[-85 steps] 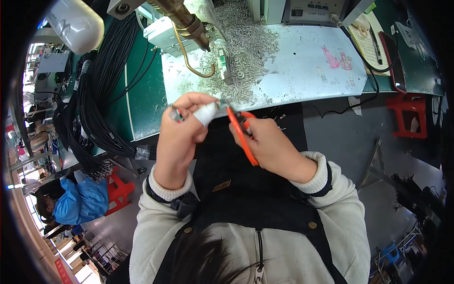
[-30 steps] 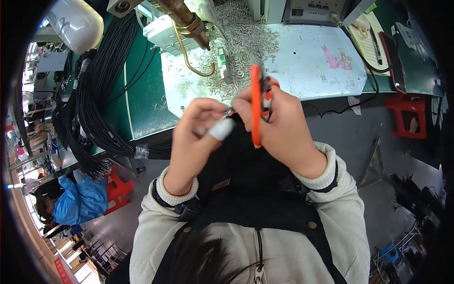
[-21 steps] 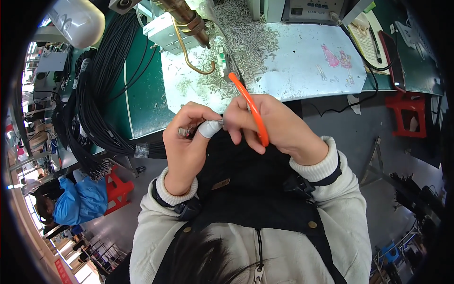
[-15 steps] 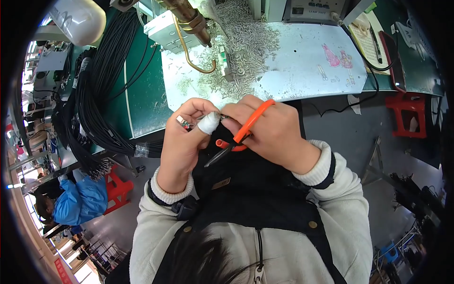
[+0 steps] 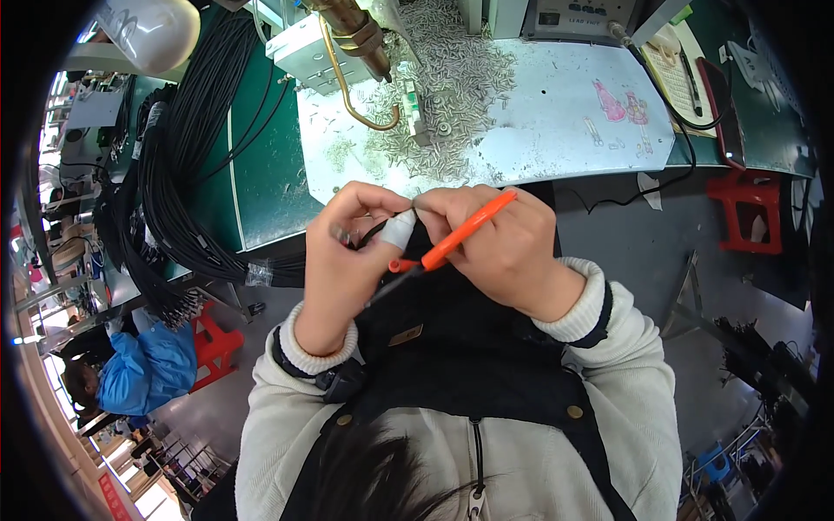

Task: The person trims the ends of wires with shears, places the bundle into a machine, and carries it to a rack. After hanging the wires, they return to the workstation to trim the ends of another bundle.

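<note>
My left hand point(image 5: 334, 247), its thumb wrapped in white tape point(image 5: 399, 230), pinches a short stretch of black cable point(image 5: 374, 233). A blurred silvery piece point(image 5: 344, 235) shows by its curled fingers. My right hand point(image 5: 499, 247) is closed around pliers with orange handles point(image 5: 469, 227); their dark pointed jaws point(image 5: 393, 288) slant down and left, below the left thumb. Thumb and forefinger of both hands meet just off the bench's front edge. Whatever lies between those fingertips is too small and covered to make out.
A press-like machine point(image 5: 365, 48) with a copper tube stands beyond my hands. Many small metal pins point(image 5: 452, 87) lie on the white board point(image 5: 539, 130). Black cable bundles point(image 5: 174, 191) hang at left. A person in blue point(image 5: 148, 365) sits at lower left, a red stool point(image 5: 745, 208) right.
My fingertips have come closer together, slightly to the right. The pliers have turned, their jaws now partly behind my left hand. The silvery piece by the left fingers has shifted a little.
</note>
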Available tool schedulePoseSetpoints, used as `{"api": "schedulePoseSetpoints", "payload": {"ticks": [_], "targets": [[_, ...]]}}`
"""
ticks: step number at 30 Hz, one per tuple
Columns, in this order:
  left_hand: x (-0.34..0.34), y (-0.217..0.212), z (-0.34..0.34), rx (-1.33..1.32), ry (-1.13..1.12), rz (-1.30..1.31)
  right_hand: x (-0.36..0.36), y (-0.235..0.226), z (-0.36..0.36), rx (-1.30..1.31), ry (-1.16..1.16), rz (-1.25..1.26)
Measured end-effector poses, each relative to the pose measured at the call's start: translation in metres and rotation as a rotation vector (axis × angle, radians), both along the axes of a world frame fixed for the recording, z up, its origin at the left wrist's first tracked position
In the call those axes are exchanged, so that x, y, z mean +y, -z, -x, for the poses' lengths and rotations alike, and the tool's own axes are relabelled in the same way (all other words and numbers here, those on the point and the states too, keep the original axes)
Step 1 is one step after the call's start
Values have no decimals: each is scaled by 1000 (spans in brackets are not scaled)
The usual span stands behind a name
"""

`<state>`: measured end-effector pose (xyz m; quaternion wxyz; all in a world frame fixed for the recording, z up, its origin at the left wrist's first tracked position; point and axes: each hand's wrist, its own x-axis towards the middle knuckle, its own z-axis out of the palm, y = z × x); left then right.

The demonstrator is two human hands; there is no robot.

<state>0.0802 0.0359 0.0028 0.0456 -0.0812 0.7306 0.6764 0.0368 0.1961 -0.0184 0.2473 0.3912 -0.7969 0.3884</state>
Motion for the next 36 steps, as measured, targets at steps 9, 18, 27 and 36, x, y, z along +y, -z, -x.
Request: {"api": "schedulePoseSetpoints", "payload": {"ticks": [9, 18, 27, 36], "targets": [[4, 5, 0, -16, -144, -200, -10, 0, -6, -1163, -245, 595], [8, -4, 0, -3, -187, -270, 6, -9, -6, -872, -124, 60], [2, -11, 14, -76, -131, -201, 3, 8, -13, -902, -110, -88], [-15, 6, 66, -196, -77, -557, -5, -16, 30, -1282, -81, 494]]}}
